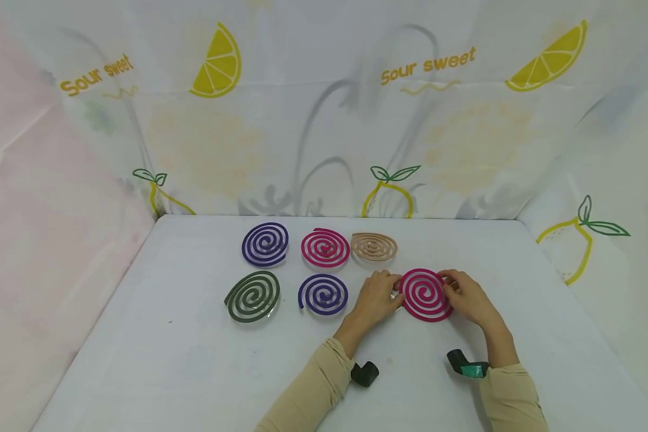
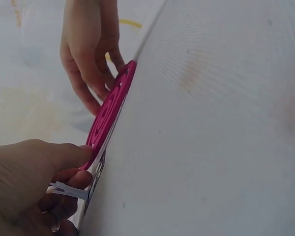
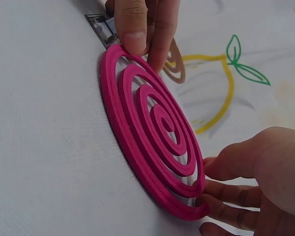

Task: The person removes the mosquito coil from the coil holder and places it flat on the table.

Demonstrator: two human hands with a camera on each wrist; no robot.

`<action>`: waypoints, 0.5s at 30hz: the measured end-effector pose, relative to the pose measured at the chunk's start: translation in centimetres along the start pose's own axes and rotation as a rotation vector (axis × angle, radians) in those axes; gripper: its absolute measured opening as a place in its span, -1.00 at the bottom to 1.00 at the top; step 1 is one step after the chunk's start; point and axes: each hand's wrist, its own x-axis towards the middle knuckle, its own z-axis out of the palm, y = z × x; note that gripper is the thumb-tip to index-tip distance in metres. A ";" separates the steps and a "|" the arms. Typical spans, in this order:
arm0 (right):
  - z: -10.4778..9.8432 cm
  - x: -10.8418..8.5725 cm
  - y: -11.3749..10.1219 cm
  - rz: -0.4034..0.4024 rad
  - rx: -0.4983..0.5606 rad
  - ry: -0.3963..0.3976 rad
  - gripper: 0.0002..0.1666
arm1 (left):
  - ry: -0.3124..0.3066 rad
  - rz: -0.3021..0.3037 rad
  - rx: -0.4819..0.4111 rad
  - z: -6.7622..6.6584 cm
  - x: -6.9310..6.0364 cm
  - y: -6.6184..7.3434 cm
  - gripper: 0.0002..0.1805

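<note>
Backdrop cloth [image 1: 281, 48] biggest, cut off at frame edges, some lemon prints cropped by bench's back edge; orange "Sour sweet" legible 2x. White bench [image 1: 156, 348] next, near edge out of frame. Beige L sleeve [image 1: 313, 384] & R sleeve [image 1: 513, 393] run off the bottom. L hand [image 1: 376, 298] & R hand [image 1: 468, 299] apart, each pinching opp. sides of held pink coil [image 1: 425, 293], just R of front purple coil [image 1: 324, 295]; some fingers hidden by its rim, can't tell if it touches bench. Other coils approx same size: green coil [image 1: 253, 295] L of front purple; rear row L to R back purple coil [image 1: 267, 243], back pink coil [image 1: 325, 248], tan coil [image 1: 373, 246]; supports under them hard to make out. Black wrist mounts [image 1: 365, 374] partly hidden by arms, R one w/ teal band. Smallest: metal piece [image 3: 102, 29] mostly hidden by L hand, plus white strip [image 2: 71, 191] btwn its fingers, blurred
</note>
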 end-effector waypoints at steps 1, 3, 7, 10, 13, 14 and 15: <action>0.0 0.0 0.0 0.002 -0.001 0.000 -0.61 | -0.002 -0.002 0.001 0.0 0.0 0.0 -0.65; 0.1 0.0 0.0 0.007 0.002 -0.002 -0.61 | -0.007 -0.006 0.004 0.0 0.0 0.1 -0.64; 0.2 0.0 0.1 0.015 0.004 -0.006 -0.60 | -0.015 -0.014 0.011 0.1 0.0 0.1 -0.63; 0.2 0.0 0.2 0.014 0.001 -0.007 -0.60 | -0.020 -0.017 0.008 0.1 0.0 0.2 -0.61; 0.2 0.0 0.2 0.014 -0.003 -0.006 -0.60 | -0.028 -0.019 0.000 0.0 0.0 0.2 -0.60; 0.2 0.1 0.2 0.014 -0.005 -0.005 -0.60 | -0.030 -0.019 -0.002 0.0 0.0 0.2 -0.59; 0.2 0.1 0.2 0.015 -0.007 -0.003 -0.60 | -0.031 -0.019 -0.001 0.0 0.0 0.2 -0.59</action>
